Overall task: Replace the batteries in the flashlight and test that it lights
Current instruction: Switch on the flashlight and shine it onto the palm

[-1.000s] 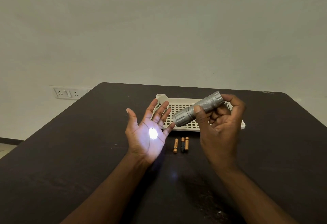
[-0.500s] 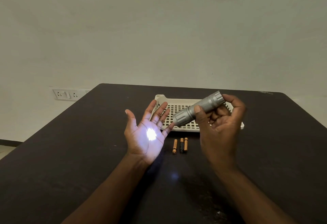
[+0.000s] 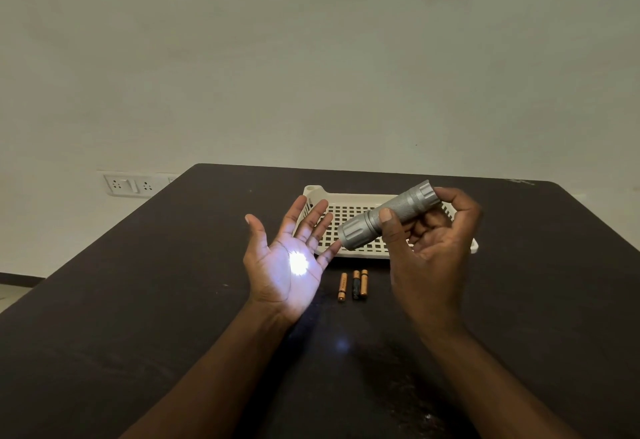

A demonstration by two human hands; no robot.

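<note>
Right hand (image 3: 429, 251) fingers grip flashlight (image 3: 388, 218), lit spot on flat, spread left hand (image 3: 287, 258); three batteries (image 3: 353, 285) on bench just beyond.

The flashlight (image 3: 388, 218) is silver-grey with a knurled barrel, and the basket (image 3: 349, 227) is cream with a square grid. Three batteries (image 3: 353, 285) are orange and black on the dark brown bench (image 3: 138, 300).
</note>
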